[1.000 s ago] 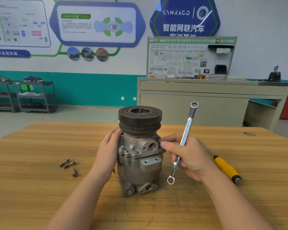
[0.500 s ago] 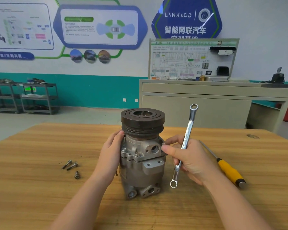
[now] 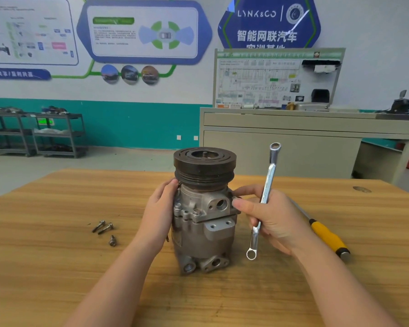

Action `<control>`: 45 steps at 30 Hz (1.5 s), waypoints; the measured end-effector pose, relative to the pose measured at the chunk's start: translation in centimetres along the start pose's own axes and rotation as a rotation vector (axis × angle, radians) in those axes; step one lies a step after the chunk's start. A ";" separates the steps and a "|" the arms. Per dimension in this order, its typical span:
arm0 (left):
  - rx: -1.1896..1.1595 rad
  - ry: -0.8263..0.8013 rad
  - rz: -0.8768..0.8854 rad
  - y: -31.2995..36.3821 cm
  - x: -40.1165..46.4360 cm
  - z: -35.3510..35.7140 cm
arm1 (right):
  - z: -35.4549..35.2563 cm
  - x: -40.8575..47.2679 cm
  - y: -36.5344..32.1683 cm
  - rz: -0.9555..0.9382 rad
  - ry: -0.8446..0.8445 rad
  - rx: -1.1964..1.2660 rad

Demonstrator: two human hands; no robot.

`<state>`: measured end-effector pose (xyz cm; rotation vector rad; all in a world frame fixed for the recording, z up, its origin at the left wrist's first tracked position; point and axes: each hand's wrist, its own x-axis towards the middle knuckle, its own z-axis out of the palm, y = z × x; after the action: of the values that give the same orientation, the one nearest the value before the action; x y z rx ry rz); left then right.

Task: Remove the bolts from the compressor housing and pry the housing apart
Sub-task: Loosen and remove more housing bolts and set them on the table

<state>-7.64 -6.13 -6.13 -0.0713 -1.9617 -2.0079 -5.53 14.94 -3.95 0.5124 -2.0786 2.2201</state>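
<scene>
White wall point(image 3: 376, 24) banded teal below, hung with blue-framed posters point(image 3: 142, 31), above pale grey floor point(image 3: 80, 166), dark metal shelving racks point(image 3: 36, 133), beige cabinet point(image 3: 281, 152).

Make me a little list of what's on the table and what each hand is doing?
compressor: stands upright on the wooden table
left hand: steadies the compressor's side
right hand: holds the wrench, fingertips at a bolt on the housing
loose bolts: three, left of the compressor
screwdriver: yellow handle, lying at the right
</scene>
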 end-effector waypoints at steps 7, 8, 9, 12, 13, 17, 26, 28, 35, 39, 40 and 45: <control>0.004 0.003 0.012 0.1 -0.2 0.0 | 0.1 -0.1 0.3 0.016 -0.033 -0.016; 0.007 0.002 0.014 0.1 -0.2 0.0 | 0.2 -0.1 0.2 0.014 -0.022 -0.032; 0.009 -0.001 0.016 0.1 -0.2 0.0 | 0.3 -0.1 0.2 0.006 -0.007 -0.045; 0.004 -0.006 0.015 0.1 -0.1 0.0 | 0.3 -0.2 0.1 -0.015 0.010 -0.017; 0.003 -0.006 0.015 0.1 -0.1 0.0 | 0.2 -0.2 0.2 -0.017 0.002 -0.003; 0.001 -0.011 0.017 0.1 -0.2 0.0 | 0.3 -0.2 0.1 -0.002 -0.007 -0.004; 0.009 -0.022 0.031 0.1 -0.1 0.0 | 0.5 -0.2 0.1 -0.001 0.006 0.020; 0.007 -0.018 0.030 0.0 -0.1 0.0 | 0.5 -0.2 0.0 -0.012 0.023 0.036; 0.013 -0.020 0.029 0.0 -0.1 -0.1 | 0.7 -0.2 0.2 -0.013 0.018 0.045; 0.012 -0.018 0.033 -0.1 0.0 -0.1 | 0.4 -0.3 -0.1 -0.016 0.007 0.052; 0.012 -0.017 0.034 -0.1 0.0 -0.1 | 0.4 -0.4 -0.2 -0.010 0.004 0.049; 0.007 -0.016 0.035 -0.2 0.1 -0.1 | 0.5 -0.3 -0.3 0.000 0.038 0.050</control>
<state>-7.71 -6.21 -6.26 -0.1204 -1.9630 -1.9846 -5.04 14.53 -3.77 0.4696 -2.0096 2.2678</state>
